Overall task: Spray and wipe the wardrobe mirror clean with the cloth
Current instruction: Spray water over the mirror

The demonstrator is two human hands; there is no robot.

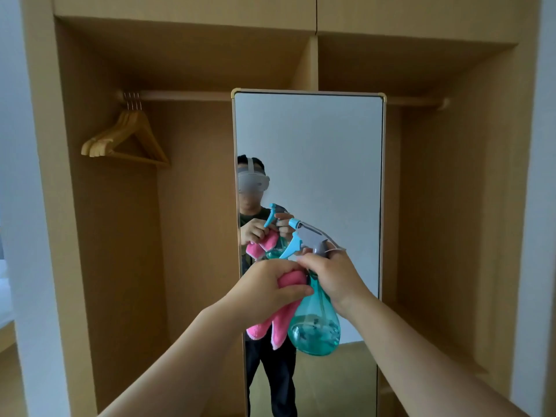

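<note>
right hand (334, 276) is gripping the bottle (314, 329) neck, fingers curled; left hand (267, 285) is clutching the cloth (282, 314). aim nozzle squarely at the mirror (319, 152), mist lightly.

Both hands (264, 284) raised — fingers (304, 260) curled

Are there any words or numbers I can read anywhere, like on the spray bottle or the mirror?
None can be read.
Spray bottle in the right hand: clear blue-green plastic, no label showing.
Pink cloth in the left hand: plain.
Mirror, wardrobe and hangers: no writing.
</note>
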